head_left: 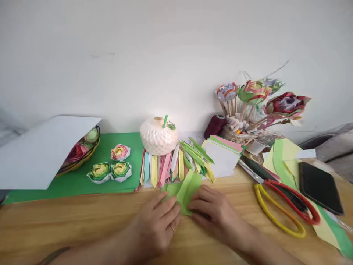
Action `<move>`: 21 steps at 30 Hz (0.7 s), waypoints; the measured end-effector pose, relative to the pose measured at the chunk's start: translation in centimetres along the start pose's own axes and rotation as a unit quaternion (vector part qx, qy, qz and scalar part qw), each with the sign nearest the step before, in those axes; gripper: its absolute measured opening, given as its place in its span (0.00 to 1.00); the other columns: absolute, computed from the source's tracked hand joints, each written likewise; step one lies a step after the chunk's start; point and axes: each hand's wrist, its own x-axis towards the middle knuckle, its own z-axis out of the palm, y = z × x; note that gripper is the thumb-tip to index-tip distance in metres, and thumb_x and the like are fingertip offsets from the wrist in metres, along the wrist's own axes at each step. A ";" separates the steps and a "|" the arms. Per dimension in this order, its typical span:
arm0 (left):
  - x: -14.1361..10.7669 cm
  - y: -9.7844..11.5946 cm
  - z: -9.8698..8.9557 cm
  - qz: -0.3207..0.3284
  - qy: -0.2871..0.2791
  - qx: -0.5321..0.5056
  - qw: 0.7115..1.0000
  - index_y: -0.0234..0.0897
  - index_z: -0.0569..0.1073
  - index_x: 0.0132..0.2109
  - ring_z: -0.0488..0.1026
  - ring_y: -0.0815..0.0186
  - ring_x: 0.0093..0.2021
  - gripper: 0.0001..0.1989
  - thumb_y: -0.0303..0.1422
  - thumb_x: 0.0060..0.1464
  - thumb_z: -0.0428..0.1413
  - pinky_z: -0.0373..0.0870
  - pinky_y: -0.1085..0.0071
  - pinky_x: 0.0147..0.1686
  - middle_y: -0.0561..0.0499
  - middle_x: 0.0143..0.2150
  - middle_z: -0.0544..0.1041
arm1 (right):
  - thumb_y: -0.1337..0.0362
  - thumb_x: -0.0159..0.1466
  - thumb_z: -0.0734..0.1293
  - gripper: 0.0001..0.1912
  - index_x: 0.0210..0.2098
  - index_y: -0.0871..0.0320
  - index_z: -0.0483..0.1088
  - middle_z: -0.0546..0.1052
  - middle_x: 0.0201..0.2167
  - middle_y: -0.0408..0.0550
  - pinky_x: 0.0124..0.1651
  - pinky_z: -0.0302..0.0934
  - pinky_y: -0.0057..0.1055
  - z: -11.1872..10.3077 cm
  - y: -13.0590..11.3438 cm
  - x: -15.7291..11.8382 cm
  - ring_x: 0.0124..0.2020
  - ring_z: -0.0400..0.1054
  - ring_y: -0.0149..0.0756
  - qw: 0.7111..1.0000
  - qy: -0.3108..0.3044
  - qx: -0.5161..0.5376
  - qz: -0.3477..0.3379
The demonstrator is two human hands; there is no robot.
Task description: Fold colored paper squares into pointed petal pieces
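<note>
A light green sheet of paper [190, 187], creased and partly folded, lies at the table's near middle between my hands. My left hand [161, 222], a ring on one finger, grips its left side with bent fingers. From the right, my right hand [211, 208] has its fingers curled round the paper's edge; the thumb is partly hidden. Just beyond the paper lie folded paper strips [164, 167] in pink, yellow, blue and white. Green folded strips [195, 151] are heaped beside them. Both hands are slightly blurred.
A white textured round ornament [158, 137] stands behind the strips. Red-and-yellow-handled scissors [278, 206] and a black phone [320, 187] lie at right. Paper flowers on sticks [255, 92] stand behind. Left are small paper flowers [120, 151], a basket [79, 158] and white board [44, 151].
</note>
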 end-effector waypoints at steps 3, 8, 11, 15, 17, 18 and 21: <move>-0.2 0.3 0.0 -0.006 -0.009 0.005 1.000 0.30 0.75 0.34 0.72 0.62 0.41 0.16 0.22 0.63 0.44 0.66 0.60 0.47 0.46 0.37 0.78 | 0.68 0.64 0.63 0.05 0.36 0.59 0.71 0.72 0.34 0.49 0.39 0.59 0.31 -0.2 0.2 0.1 0.38 0.64 0.36 0.999 -0.007 0.028 0.019; -0.1 0.5 -0.2 -0.004 -0.014 0.014 1.000 0.29 0.75 0.34 0.72 0.62 0.39 0.17 0.21 0.62 0.43 0.67 0.63 0.45 0.46 0.34 0.77 | 0.70 0.64 0.63 0.06 0.31 0.58 0.70 0.71 0.32 0.47 0.37 0.60 0.29 -0.2 0.0 0.4 0.36 0.65 0.34 0.997 -0.004 0.060 0.051; 0.0 0.6 -0.2 0.003 -0.020 0.016 1.000 0.29 0.75 0.33 0.72 0.63 0.38 0.17 0.21 0.62 0.43 0.67 0.64 0.45 0.46 0.34 0.77 | 0.71 0.62 0.63 0.06 0.29 0.58 0.68 0.70 0.31 0.46 0.35 0.59 0.29 0.2 -0.3 0.7 0.34 0.65 0.34 0.994 0.014 0.064 0.089; 0.1 0.8 -0.1 -0.003 -0.014 0.011 1.000 0.28 0.74 0.31 0.72 0.63 0.36 0.17 0.20 0.62 0.43 0.68 0.64 0.44 0.45 0.32 0.76 | 0.73 0.60 0.64 0.07 0.28 0.58 0.66 0.69 0.30 0.44 0.34 0.59 0.28 0.8 -0.6 0.8 0.33 0.65 0.34 0.991 0.029 0.050 0.122; 0.2 0.9 -0.1 -0.009 -0.014 0.006 1.000 0.29 0.74 0.30 0.72 0.63 0.35 0.17 0.20 0.61 0.44 0.68 0.64 0.42 0.45 0.31 0.76 | 0.74 0.60 0.64 0.07 0.27 0.58 0.65 0.69 0.29 0.44 0.33 0.58 0.28 0.9 -0.6 0.8 0.32 0.65 0.34 0.991 0.033 0.041 0.123; 0.2 0.9 -0.1 -0.011 -0.016 0.004 1.000 0.29 0.74 0.30 0.71 0.64 0.35 0.16 0.20 0.61 0.44 0.69 0.64 0.42 0.45 0.31 0.76 | 0.74 0.60 0.64 0.07 0.28 0.57 0.65 0.69 0.29 0.44 0.33 0.58 0.28 1.0 -0.6 0.8 0.32 0.65 0.34 0.991 0.034 0.037 0.123; 0.3 0.9 -0.2 -0.014 -0.026 0.000 1.000 0.29 0.74 0.30 0.71 0.64 0.33 0.16 0.20 0.61 0.44 0.70 0.65 0.40 0.45 0.29 0.75 | 0.75 0.59 0.64 0.08 0.28 0.57 0.65 0.68 0.29 0.44 0.33 0.58 0.28 1.1 -0.5 0.7 0.32 0.65 0.33 0.991 0.039 0.030 0.121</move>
